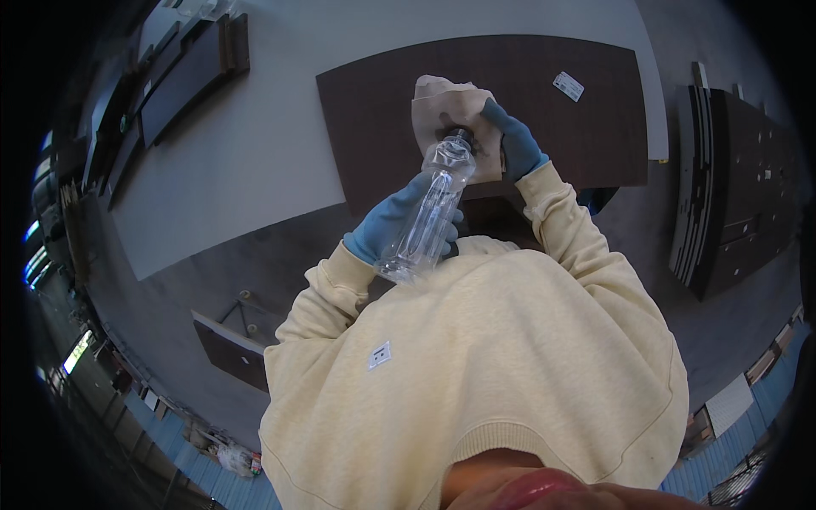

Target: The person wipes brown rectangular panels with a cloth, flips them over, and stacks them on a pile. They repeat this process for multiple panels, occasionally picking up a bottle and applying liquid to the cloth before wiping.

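Observation:
My left hand, in a blue glove, is closed round the body of a clear plastic bottle. The bottle is tilted, its dark cap end pointing away from me against a pale beige cloth. A dark wet-looking patch shows on the cloth by the cap. My right hand, also gloved in blue, grips the cloth's right edge with the thumb on top; its other fingers are hidden behind it. Beneath both hands lies a dark brown panel with a white label on its far right part.
The panel rests on a light grey table surface. Stacked dark boards stand at the far left, and another stack of dark panels is at the right. A dark board on a wheeled cart sits on the floor at lower left.

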Tool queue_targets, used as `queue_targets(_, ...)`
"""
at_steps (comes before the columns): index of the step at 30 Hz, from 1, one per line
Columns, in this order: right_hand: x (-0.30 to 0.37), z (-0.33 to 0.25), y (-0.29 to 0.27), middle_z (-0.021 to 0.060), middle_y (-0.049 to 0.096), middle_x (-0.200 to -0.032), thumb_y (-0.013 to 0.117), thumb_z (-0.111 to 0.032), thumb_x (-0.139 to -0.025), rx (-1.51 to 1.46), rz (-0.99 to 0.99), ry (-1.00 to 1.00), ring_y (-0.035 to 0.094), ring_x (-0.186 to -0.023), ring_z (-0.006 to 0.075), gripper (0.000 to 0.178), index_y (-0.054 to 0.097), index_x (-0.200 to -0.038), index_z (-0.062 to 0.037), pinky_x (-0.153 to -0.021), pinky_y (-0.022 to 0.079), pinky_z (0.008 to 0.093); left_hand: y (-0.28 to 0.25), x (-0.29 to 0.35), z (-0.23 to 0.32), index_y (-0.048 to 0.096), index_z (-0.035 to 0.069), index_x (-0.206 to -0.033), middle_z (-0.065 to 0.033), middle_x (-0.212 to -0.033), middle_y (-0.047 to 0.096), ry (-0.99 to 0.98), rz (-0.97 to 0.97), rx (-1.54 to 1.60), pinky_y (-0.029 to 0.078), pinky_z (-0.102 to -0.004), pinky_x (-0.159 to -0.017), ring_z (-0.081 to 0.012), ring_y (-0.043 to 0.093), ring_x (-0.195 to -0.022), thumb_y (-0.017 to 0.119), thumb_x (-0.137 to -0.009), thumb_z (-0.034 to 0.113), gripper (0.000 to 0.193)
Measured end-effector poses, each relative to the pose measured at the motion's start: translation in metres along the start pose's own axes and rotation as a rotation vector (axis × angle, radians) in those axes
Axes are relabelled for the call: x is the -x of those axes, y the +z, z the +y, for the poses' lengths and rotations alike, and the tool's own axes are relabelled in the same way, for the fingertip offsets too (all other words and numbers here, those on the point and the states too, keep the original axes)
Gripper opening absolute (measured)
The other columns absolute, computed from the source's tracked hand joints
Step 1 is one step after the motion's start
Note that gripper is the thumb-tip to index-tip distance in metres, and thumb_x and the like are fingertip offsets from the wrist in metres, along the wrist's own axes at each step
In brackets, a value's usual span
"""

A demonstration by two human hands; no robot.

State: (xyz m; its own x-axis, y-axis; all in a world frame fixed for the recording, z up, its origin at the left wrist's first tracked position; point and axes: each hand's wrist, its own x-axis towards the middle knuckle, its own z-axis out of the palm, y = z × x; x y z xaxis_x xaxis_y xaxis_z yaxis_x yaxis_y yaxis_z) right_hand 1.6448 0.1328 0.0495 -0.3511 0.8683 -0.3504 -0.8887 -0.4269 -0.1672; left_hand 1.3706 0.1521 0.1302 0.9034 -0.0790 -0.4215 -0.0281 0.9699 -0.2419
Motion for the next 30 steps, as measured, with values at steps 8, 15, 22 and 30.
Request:
queue_targets(8,-0.008,-0.035,0.010,0.0101,0.068,-0.124,0.058,-0.039,-0.106,0.143,0.161,-0.260,0.067,-0.111,0.0240,0.048,0.057,-0.138,-0.0037,-0.099,0.055,0.0385,0.008,0.017,0.057,0.068,0.000,-0.120,-0.0062,-0.102,0.069,0.680,0.587,-1.154,0.055,-0.0300,-0.089,-0.0149,0.066,-0.103,0.074,-0.095,0.040,0.047)
queue_targets(15,-0.040,-0.033,-0.002,0.0101,0.066,-0.125,0.063,-0.029,-0.099,1.689,0.475,-0.730,0.063,-0.113,0.0261,0.034,0.065,-0.125,-0.0069,-0.096,0.046,0.0485,-0.028,0.061,0.224,0.067,0.004,-0.123,-0.0031,-0.115,0.069,1.409,0.743,-1.327,0.052,-0.0291,-0.094,-0.0134,0.065,-0.101,0.084,-0.088,0.019,0.041)
queue_targets(22,-0.046,0.136,-0.023,0.0156,0.050,-0.154,0.074,-0.025,-0.078,2.427,-0.187,-0.799,0.043,-0.146,0.0369,0.043,0.069,-0.120,-0.0183,-0.118,0.024,0.0699,-0.098,0.053,0.312,0.055,0.002,-0.131,-0.0115,-0.129,0.064,1.773,0.926,-1.032,0.048,-0.0361,-0.104,-0.0243,0.061,-0.117,0.098,-0.071,0.036,0.081)
queue_targets(30,-0.249,0.085,0.041,0.0116,0.055,-0.150,0.070,-0.037,-0.084,2.499,0.192,-1.046,0.043,-0.145,0.0347,0.046,0.067,-0.127,-0.0204,-0.115,0.025,0.0714,-0.138,0.069,0.203,0.055,-0.004,-0.139,-0.0224,-0.139,0.060,1.654,1.386,-0.926,0.048,-0.0407,-0.107,-0.0332,0.059,-0.124,0.084,-0.085,0.037,0.074)
